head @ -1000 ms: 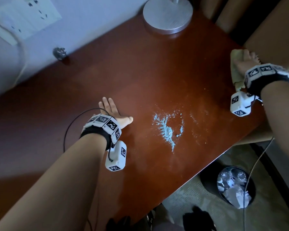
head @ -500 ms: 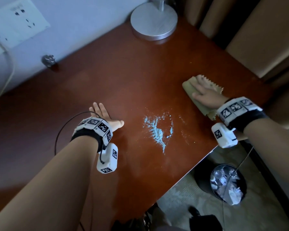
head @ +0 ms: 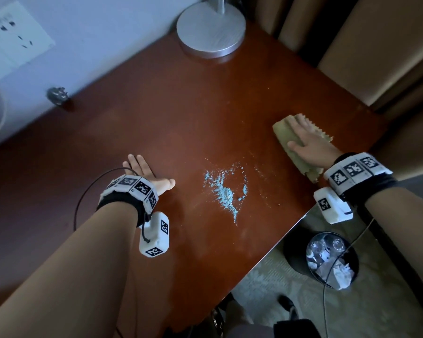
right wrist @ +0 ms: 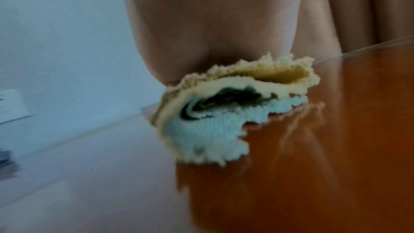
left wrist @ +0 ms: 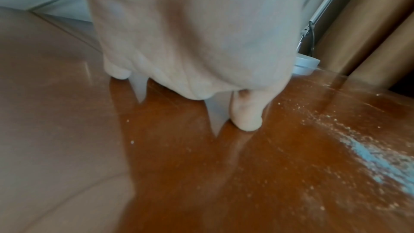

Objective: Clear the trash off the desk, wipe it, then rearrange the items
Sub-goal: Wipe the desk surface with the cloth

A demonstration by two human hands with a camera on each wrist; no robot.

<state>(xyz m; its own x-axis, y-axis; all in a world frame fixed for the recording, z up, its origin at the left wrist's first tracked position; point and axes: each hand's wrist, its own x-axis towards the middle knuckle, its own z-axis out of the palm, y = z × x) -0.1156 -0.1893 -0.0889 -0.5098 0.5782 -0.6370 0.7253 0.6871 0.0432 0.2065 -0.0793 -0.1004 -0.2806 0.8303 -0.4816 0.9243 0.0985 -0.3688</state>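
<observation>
Folded cloth (head: 282,132) long axis toward the near desk (head: 181,113) edge — right hand (head: 308,145) flat on it, apparently no grip; left hand (head: 144,172) flat too.

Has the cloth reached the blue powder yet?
No, the cloth under the right hand lies apart from the blue powder, with bare desk between them.

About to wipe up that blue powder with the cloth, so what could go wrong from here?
1. The blue powder lies near the desk front edge; a sweep that way may scatter it onto the carpet beside the trash bin.
2. The right hand presses the folded cloth flat; a dry wipe might smear the powder.
3. The left hand rests beside the spill and could pick up powder.
</observation>
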